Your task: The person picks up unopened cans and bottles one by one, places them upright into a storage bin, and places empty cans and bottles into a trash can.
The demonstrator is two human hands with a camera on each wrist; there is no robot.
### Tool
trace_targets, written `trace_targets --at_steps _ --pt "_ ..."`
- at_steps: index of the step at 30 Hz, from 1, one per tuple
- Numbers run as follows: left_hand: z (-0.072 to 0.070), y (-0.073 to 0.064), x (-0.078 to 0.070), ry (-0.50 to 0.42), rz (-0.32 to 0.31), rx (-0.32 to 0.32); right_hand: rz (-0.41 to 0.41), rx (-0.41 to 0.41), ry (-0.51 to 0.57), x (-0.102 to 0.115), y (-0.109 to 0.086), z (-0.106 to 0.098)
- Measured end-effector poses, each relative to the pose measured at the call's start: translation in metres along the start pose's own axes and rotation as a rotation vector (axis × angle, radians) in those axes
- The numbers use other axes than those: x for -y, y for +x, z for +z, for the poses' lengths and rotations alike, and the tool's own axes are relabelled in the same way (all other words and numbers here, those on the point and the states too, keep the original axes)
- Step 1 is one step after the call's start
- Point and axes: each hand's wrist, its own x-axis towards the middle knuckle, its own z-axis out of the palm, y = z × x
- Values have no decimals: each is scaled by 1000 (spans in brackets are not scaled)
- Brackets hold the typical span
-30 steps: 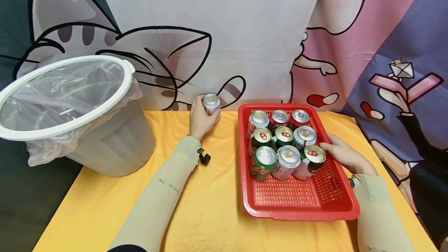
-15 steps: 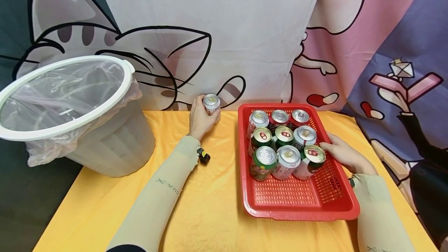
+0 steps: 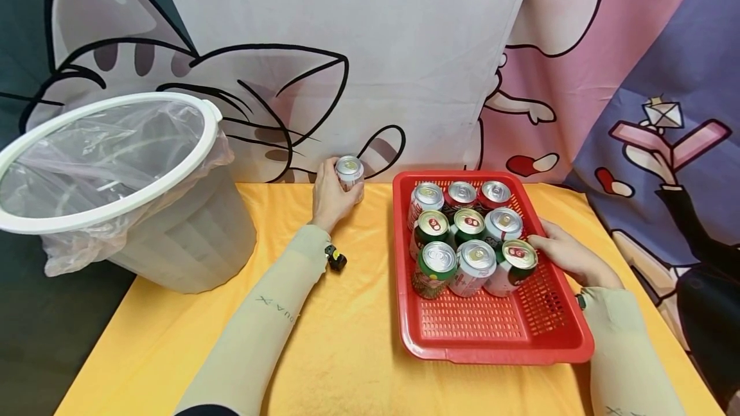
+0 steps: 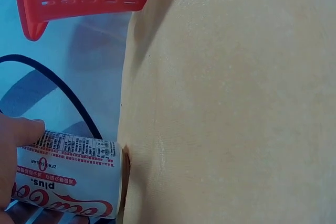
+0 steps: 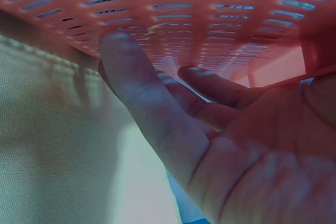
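Observation:
My left hand (image 3: 334, 201) grips a white Coca-Cola Plus can (image 3: 349, 171) that stands upright at the back of the yellow cloth. The left wrist view shows the red lettering on this can (image 4: 68, 174) and its base at the cloth. At the right, my right hand (image 3: 572, 257) holds the side of a red plastic basket (image 3: 468, 325), thumb over the rim. Its fingers (image 5: 152, 98) reach under the slotted plastic in the right wrist view. Several drink cans (image 3: 476, 255) stand upright in rows in the basket, green, white and dark red.
A grey bin (image 3: 191, 242) with a white rim (image 3: 211, 140) and a clear plastic liner stands at the left. Yellow cloth (image 3: 341, 332) covers the table between bin and basket. A printed fabric backdrop (image 3: 416, 69) rises right behind the table.

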Motion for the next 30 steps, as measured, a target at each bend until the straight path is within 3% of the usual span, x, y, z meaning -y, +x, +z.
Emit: trace_targets --at_steps 10,18,30 --pt "-4 -1 -5 -13 16 -2 -7 6 10 -1 -1 0" --pt "-16 -5 -16 -35 64 -33 -5 0 6 -1 1 0" --pt "-46 -32 -42 -142 165 -48 -3 7 19 0 0 0"
